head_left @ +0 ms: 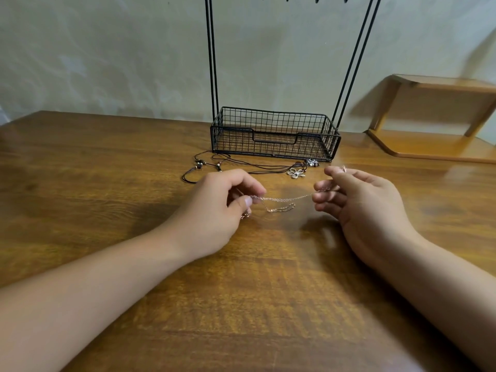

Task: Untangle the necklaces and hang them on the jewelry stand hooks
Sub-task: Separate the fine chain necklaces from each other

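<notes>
Pinched at both ends: left hand (214, 208) fingers grasping one end of the thin chain (281, 201), right hand (357, 205) fingers grasping the other, just above the worktop (107, 162). Best kept lightly taut, with the sagging loop teased apart gently (a hard tug probably tightens any knot). Long axis running left to right between the hands, a slack loop drooping below. Cord necklaces (241, 165) lying beyond, just before the stand's wire basket (273, 132).
</notes>
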